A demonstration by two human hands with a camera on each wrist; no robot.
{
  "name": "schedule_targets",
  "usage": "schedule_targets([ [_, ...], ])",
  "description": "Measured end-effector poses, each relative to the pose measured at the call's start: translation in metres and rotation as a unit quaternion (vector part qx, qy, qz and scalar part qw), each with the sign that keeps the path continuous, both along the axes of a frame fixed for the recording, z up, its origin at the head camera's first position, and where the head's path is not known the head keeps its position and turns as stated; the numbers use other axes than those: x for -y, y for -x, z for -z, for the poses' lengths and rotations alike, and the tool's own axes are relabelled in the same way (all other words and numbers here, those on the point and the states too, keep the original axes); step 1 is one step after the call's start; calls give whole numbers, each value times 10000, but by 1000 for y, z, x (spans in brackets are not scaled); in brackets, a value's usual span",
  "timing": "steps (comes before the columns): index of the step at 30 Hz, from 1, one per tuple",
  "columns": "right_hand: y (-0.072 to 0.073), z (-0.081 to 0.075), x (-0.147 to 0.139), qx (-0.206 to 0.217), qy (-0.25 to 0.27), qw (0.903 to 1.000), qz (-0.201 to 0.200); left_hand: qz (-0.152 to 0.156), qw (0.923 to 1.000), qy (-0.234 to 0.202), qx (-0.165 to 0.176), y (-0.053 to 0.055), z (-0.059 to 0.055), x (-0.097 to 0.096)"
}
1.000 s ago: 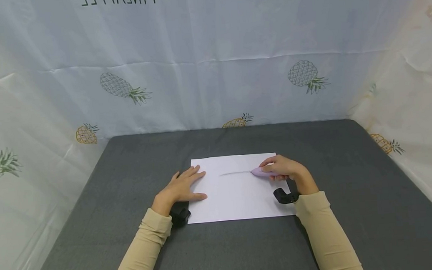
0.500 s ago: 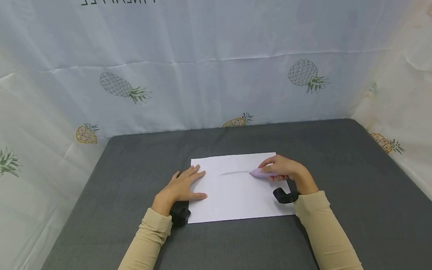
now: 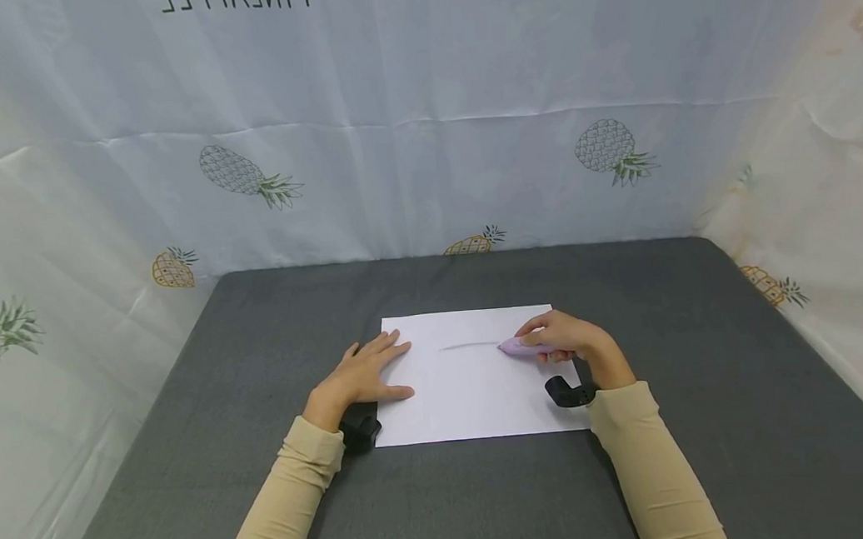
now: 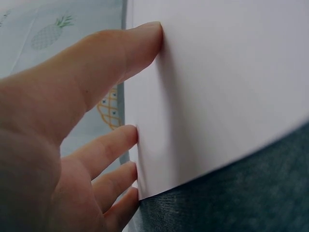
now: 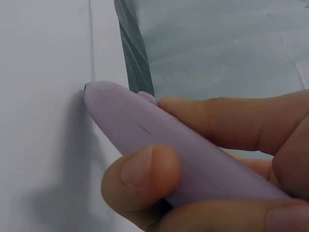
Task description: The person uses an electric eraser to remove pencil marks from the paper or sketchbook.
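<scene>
A white sheet (image 3: 456, 401) lies flat below the frame's centre, a thin line (image 3: 468, 345) across its upper part; over its right side, a smooth lilac tool (image 3: 514, 346) points leftward.

Table (image 3: 448, 502) is being seen as dark grey, woven-looking, far corners rounded. One white paper sheet (image 3: 470, 396) is being carried directly on it, flat, near the middle from left to right. Sheet's near edge is being seen roughly parallel to the table's far edge. A thin grey line (image 3: 467, 345) is being shown on its far half.
</scene>
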State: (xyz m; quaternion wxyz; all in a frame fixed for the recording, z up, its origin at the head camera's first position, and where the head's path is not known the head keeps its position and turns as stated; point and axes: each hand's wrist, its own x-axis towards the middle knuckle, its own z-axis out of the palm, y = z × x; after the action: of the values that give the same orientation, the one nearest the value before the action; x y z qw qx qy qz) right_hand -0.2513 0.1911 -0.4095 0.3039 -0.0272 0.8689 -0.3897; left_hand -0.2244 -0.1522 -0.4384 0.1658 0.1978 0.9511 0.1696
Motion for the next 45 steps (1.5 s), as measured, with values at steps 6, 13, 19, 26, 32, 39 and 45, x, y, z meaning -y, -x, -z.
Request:
schedule_targets([
  [6,2,1,0,-194,67,9997,144,3,10000,17,-3,1,0,0],
  [13,0,-1,-1,-109,-94,9999,-7,12,10000,17,4,0,-1,0],
  [19,0,-1,-1,-99,-140,9999,-8,21,10000,44,6,1,-1,-1],
  [26,-1,-2,-1,-150,49,9999,27,6,10000,46,13,0,-1,-1],
  [32,-1,-3,-6,-86,52,9990,-443,33,10000,46,-6,0,-1,0],
  [39,-1,-2,-3,-149,-20,9997,-209,7,10000,29,17,-2,-3,0],
  [45,1,0,-1,-193,-77,9998,64,-10,10000,56,5,-1,-2,-1],
])
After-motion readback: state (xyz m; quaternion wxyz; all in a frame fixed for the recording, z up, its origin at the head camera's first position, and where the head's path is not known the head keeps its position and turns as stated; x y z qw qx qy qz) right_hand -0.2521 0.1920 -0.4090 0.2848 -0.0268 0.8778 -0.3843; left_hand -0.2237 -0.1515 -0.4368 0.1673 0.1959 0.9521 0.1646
